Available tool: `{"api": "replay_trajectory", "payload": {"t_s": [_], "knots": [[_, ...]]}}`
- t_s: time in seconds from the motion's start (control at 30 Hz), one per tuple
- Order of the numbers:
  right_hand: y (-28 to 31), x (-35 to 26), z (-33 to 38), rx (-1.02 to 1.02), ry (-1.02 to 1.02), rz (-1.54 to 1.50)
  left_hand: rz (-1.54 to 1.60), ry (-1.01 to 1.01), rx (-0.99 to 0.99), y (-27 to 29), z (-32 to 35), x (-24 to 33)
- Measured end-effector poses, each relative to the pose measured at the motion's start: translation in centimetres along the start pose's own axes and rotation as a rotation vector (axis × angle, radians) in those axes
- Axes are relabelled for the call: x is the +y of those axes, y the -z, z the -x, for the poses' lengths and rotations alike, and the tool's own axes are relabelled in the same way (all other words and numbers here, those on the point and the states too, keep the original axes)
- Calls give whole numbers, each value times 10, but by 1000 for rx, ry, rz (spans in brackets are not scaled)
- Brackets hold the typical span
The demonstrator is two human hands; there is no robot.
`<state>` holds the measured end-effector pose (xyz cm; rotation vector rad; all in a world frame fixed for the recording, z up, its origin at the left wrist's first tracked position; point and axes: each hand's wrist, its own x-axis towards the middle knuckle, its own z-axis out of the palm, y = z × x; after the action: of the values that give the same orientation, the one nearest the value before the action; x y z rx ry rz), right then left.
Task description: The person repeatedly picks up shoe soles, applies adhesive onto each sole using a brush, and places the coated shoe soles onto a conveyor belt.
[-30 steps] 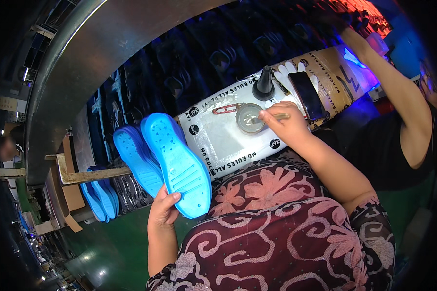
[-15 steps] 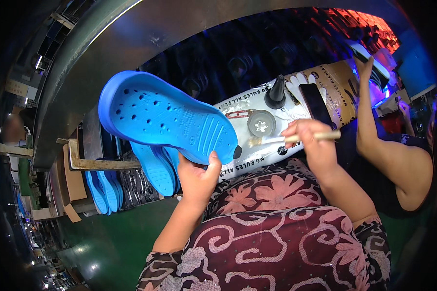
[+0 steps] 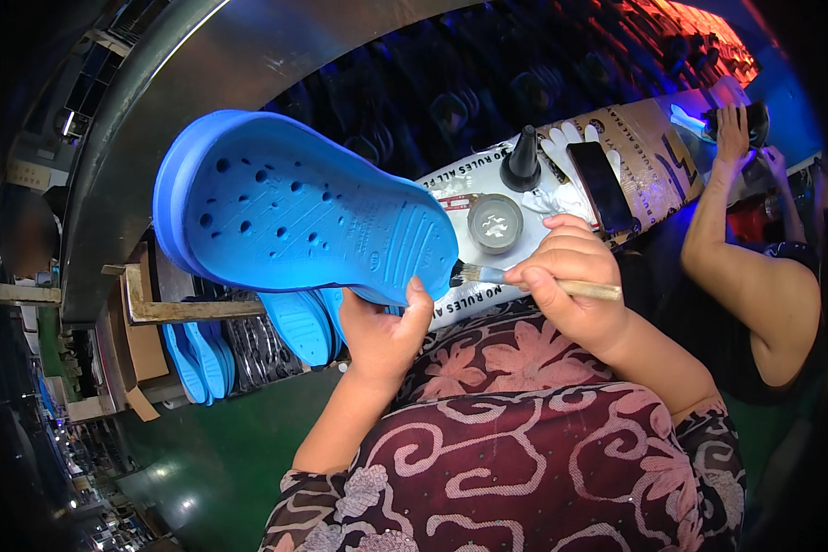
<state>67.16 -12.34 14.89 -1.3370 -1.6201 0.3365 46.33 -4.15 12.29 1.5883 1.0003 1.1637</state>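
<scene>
Brush [image 3: 591,289] held in right fingers [image 3: 575,264] meets blue sole [image 3: 317,216] gripped by left fingers [image 3: 418,302], mid-frame; brushing seems unfinished; lower-left soles [image 3: 212,364] unheld.

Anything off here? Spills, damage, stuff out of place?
No visible spill; the blue sole looks undamaged. Mildly odd: the phone lies partly over a white glove, right of the open cup, perhaps a risky spot should the cup tip.

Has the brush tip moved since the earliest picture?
Yes. Judged against the cup, the tip of the brush has moved down and left in view, to the end of the blue shoe.
</scene>
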Motion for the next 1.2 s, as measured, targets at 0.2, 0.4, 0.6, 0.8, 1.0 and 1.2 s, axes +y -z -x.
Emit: {"api": "replay_trajectory", "payload": {"t_s": [0.2,0.4,0.6,0.8,1.0,1.2], "knots": [[0,0,-2,20,-10,-20,-30,-6,-31,-1,2,-1],[3,6,0,34,40,62,-5,-18,-9,-4,3,1],[-1,3,1,26,82,23,-35,-75,10,-8,3,2],[4,4,2,11,29,-12,21,-109,30,-12,5,1],[-4,2,4,4,58,-42,69,-181,30,-16,3,-1],[7,1,3,-32,7,-60,16,-116,-11,-6,7,-7]]}}
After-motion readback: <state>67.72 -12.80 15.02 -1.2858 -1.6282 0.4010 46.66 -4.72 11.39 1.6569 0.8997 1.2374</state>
